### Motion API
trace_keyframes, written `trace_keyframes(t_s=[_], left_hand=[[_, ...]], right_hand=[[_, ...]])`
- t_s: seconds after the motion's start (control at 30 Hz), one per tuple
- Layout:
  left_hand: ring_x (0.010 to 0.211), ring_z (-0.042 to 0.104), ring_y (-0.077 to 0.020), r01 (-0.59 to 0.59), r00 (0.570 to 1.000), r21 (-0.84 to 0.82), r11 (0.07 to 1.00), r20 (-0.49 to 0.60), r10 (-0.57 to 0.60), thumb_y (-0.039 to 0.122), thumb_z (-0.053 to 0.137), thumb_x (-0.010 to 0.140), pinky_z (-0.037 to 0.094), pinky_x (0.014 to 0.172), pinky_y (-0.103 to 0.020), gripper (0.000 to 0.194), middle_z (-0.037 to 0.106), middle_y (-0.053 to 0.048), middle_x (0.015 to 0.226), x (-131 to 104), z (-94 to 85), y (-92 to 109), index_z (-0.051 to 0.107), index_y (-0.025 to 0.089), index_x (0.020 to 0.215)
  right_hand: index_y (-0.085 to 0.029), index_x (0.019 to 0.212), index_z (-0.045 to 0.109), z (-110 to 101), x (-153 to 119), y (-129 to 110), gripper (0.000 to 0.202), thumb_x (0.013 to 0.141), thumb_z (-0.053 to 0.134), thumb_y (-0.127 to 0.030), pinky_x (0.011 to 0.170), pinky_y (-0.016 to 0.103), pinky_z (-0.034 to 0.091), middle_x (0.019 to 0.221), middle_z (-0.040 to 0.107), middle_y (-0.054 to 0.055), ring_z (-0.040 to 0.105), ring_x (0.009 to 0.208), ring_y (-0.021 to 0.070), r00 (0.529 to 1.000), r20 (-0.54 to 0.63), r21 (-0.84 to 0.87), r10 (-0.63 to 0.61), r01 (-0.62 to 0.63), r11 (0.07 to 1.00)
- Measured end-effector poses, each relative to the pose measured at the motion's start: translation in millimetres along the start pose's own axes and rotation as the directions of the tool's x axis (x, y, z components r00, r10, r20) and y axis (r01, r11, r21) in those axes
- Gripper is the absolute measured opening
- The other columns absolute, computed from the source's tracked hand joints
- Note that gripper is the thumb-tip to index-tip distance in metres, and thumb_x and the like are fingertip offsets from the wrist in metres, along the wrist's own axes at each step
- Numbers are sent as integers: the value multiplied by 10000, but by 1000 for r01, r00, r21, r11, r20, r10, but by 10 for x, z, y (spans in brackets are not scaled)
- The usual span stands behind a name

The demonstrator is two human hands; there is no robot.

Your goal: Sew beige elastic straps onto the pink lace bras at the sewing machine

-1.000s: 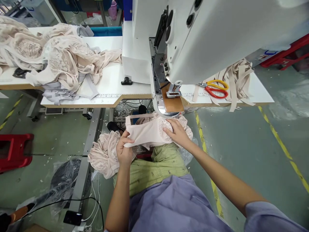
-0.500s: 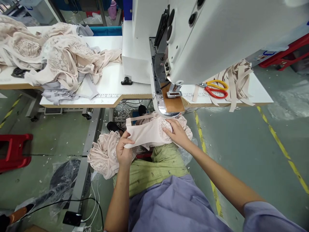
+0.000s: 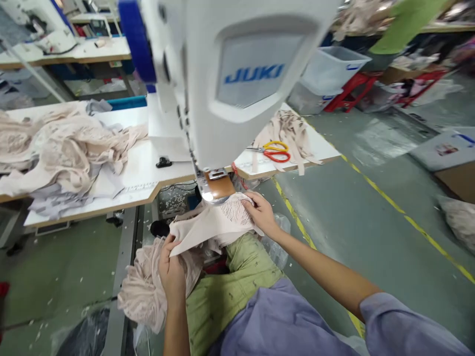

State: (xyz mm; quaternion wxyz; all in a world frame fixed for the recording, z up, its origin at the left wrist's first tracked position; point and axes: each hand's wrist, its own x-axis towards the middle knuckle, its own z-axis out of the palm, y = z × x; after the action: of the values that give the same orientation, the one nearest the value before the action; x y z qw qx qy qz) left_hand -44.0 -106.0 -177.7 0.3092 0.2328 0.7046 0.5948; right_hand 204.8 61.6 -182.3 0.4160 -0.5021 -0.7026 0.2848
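A pale beige lace bra (image 3: 211,226) is stretched between my two hands, just below the sewing machine's (image 3: 237,143) rounded bed end. My left hand (image 3: 171,262) grips its plain band at the left, thumb on top. On the right, my right hand (image 3: 261,215) pinches the lace cup near its upper edge. More beige lace garments (image 3: 148,282) hang bunched beside my left forearm, over my lap. A brown plate (image 3: 218,187) lies under the machine's presser foot (image 3: 217,174), above the bra.
Beige bras (image 3: 74,148) are heaped on the white table (image 3: 137,173) at left. Scissors (image 3: 274,151) with red and yellow handles lie by cut straps (image 3: 291,136) at right. Plastic bins (image 3: 330,69) and red stools (image 3: 352,91) stand farther back. A person's green garment (image 3: 406,24) shows at upper right.
My view has swung up and to the right, bringing the machine's front and the far bins into sight. Both hands still hold the bra, whose band now looks more folded and slanted.
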Motion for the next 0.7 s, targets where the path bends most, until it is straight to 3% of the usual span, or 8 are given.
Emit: trace_keyframes(t_s=[0.17,0.23,0.33,0.43,0.57,0.63,0.67,0.7], left_hand=[[1348,481,-317,-61,998,254,965,-12,67,287,492,866,415,1090,-458,263,563,-50,1441,67,-39,165,730,219,954],[1336,494,-321,-140,988,442,886,-2,157,234,458,849,408,1092,-471,301,564,-76,1433,131,-79,126,716,210,1003],[1362,452,-390,-323,936,740,590,156,316,177,506,782,376,1101,-544,383,486,-214,1466,191,4,30,673,123,1122],[1433,325,-444,-563,802,764,313,414,431,280,551,844,319,1119,-602,557,397,-329,1486,76,450,52,527,5,1328],[1474,237,-427,-900,436,419,119,859,269,510,707,780,264,1146,-605,856,308,-240,1581,-34,1382,113,394,154,1493],[1463,238,-442,-926,377,368,88,916,136,463,794,701,236,1139,-645,968,316,-232,1579,28,1703,61,360,173,1516],[1440,272,-446,-916,400,395,72,911,102,467,799,699,287,1112,-638,956,328,-239,1568,53,1791,28,380,174,1507],[1404,308,-465,-869,495,492,57,861,113,476,802,693,348,1064,-637,943,323,-242,1565,61,1835,-3,402,185,1497]], right_hand=[[-237,1114,682,-193,225,-211,272,989,452,-311,955,412,480,1103,664,93,606,1059,228,971,-111,-81,-213,205,975],[-221,1237,637,-89,251,-225,337,995,407,-270,996,442,459,1189,637,130,574,1145,246,953,85,-178,-292,303,936],[-167,1318,589,136,234,-233,428,925,565,-335,997,447,457,1241,621,174,563,1170,277,878,395,-236,-270,381,894],[-136,1384,520,177,244,-191,595,876,648,-419,1043,460,422,1370,550,207,523,1238,294,790,543,-194,-284,447,873],[-117,1398,493,-64,314,312,515,945,542,-356,1137,458,330,1427,520,195,461,1328,277,901,414,-237,-130,245,940],[-107,1434,459,-207,295,690,613,923,581,-423,1162,497,287,1477,470,213,414,1382,314,900,437,-279,0,135,951],[-96,1435,457,-278,267,862,671,896,617,-463,1150,507,306,1468,480,223,432,1370,331,895,445,-284,26,113,952],[-112,1436,461,-345,233,1009,701,872,649,-483,1133,474,348,1459,502,206,469,1347,316,886,462,-278,37,105,955]])
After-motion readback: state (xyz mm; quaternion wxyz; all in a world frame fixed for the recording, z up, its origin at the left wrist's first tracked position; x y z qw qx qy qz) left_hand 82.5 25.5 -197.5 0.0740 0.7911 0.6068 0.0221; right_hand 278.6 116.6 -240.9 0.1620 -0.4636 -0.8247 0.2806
